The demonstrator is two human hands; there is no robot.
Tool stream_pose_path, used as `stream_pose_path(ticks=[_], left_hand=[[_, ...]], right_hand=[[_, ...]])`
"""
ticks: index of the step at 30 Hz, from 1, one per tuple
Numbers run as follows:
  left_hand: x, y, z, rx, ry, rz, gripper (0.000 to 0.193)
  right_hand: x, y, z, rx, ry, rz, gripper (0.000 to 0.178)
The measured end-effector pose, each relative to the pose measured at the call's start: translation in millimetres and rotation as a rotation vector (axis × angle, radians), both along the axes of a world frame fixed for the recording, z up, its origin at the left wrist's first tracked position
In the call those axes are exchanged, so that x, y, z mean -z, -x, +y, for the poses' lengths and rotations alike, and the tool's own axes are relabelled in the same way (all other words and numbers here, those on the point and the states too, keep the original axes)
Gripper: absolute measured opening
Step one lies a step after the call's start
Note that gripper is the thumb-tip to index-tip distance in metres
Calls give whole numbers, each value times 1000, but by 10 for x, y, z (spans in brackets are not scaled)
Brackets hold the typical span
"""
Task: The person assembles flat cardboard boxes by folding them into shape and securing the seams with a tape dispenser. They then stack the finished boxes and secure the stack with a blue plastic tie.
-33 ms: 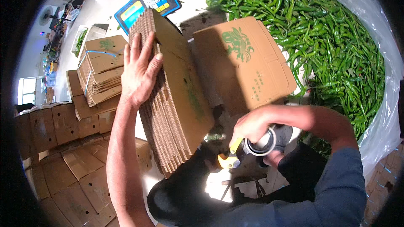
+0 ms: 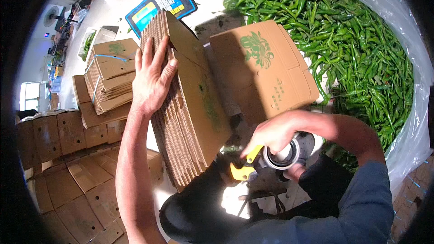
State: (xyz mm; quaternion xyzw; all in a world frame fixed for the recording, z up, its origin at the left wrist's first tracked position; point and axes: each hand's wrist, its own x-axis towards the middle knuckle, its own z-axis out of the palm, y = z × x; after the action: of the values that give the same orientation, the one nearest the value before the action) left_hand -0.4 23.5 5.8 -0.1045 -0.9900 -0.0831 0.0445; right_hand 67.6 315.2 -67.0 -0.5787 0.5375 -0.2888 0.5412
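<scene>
My left hand lies with its fingers stretched out on the upper edge of a stack of flattened cardboard boxes, which stands on its side, tilted. At lower right, my right hand holds a tape dispenser with a yellow handle and frame; its round tape roll shows below the palm. Part of the grip is hidden under my fingers. Just beyond that hand a brown carton with a green vegetable print lies half in shadow.
A large heap of green peppers fills the upper right, bordered by clear plastic sheeting. Behind the stack is a blue-framed scale display. Strapped flattened cardboard sits at left, above rows of brown cartons.
My right hand has shifted slightly left with the tape dispenser, whose yellow end has swung a little to the left. My left hand stays on the stack; the whole view has moved slightly.
</scene>
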Motion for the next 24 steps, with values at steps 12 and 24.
stream_pose_path(ticks=[12, 24], left_hand=[[-109, -41, 103, -54, 26, -16, 69], [-2, -35, -169, 6, -73, 53, 51]], right_hand=[[-938, 328, -185, 391, 58, 35, 98], [-669, 356, 819, 1236, 168, 123, 41]])
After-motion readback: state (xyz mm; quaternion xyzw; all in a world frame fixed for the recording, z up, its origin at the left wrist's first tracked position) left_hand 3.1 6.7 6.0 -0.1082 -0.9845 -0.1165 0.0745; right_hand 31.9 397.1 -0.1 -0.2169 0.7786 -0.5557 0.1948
